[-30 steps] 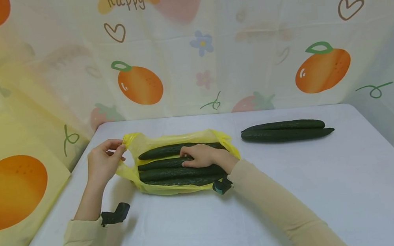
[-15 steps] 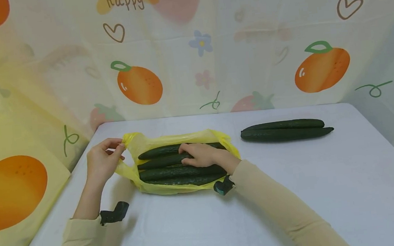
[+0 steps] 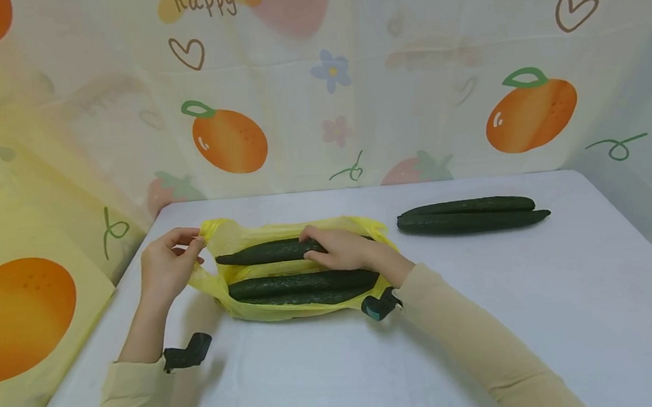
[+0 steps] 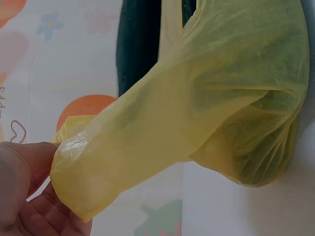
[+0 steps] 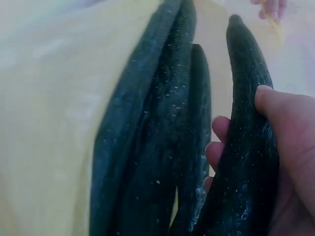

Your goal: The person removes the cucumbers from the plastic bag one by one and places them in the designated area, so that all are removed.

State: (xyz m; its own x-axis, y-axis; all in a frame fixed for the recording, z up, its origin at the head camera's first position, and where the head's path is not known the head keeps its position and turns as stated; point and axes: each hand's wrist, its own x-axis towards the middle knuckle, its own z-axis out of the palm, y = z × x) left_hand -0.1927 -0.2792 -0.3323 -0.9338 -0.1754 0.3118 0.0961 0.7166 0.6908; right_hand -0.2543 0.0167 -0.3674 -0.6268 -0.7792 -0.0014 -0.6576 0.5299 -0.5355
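A cucumber (image 3: 268, 252) is being gripped by the right hand (image 3: 345, 251), whose fingers and thumb are being curled round its right-hand part; in the right wrist view the thumb (image 5: 275, 105) is being pressed on its top side. This cucumber is being held inside the mouth of a yellow plastic bag (image 3: 282, 234), lying lengthwise across it and set towards the back, above the others. Two more cucumbers (image 3: 304, 287) are being kept in the bag, side by side at its near edge; in the right wrist view they are being shown just beside the held one, with the yellow film to their left. The bag's left handle (image 3: 211, 231) is being pinched between thumb and fingers of the left hand (image 3: 167, 264), and the film is being stretched from that pinch to the bulging bag body in the left wrist view. The bag is being rested on a pale table (image 3: 377, 369). A further pair of cucumbers (image 3: 471, 216) is being left on the table, well apart to the right of the bag, touching each other. A fruit-printed cloth (image 3: 314, 80) is being hung behind the table.
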